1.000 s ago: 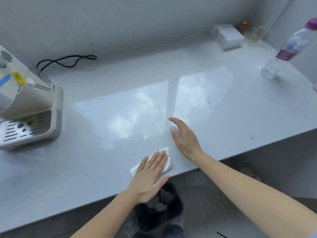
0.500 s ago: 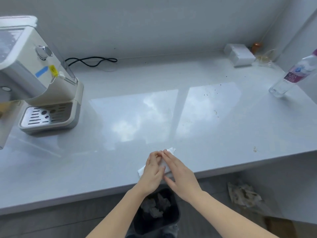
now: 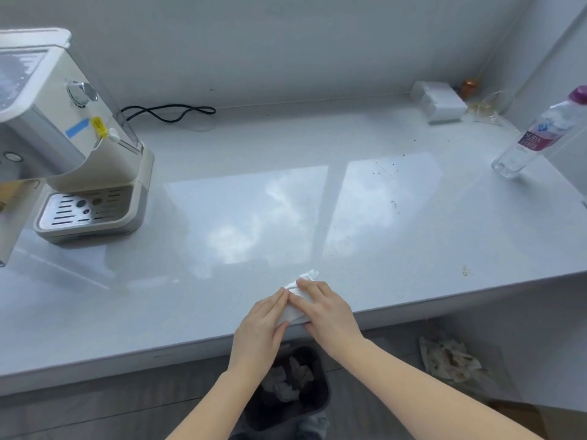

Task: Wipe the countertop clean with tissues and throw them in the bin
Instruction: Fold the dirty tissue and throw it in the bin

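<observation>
A white tissue [image 3: 305,280] lies at the front edge of the pale grey countertop [image 3: 222,192]. My left hand [image 3: 261,328] and my right hand [image 3: 327,308] both press on it, fingertips meeting, and cover most of it. One corner sticks out beyond my right fingers. A black bin [image 3: 321,401] stands on the floor right below my wrists, with crumpled tissues [image 3: 287,381] inside. Dark specks [image 3: 386,166] and a small yellowish stain [image 3: 466,270] mark the counter to the right.
A cream coffee machine [image 3: 63,147] stands at the left, its black cord [image 3: 168,112] along the back wall. A clear bottle [image 3: 540,134] stands at the right, a white box [image 3: 440,101] in the back right corner. A crumpled bag [image 3: 451,360] lies on the floor.
My right hand came back from the counter onto the tissue beside my left hand. Both hands drew the tissue together at the front edge. The view tilted up and left.
</observation>
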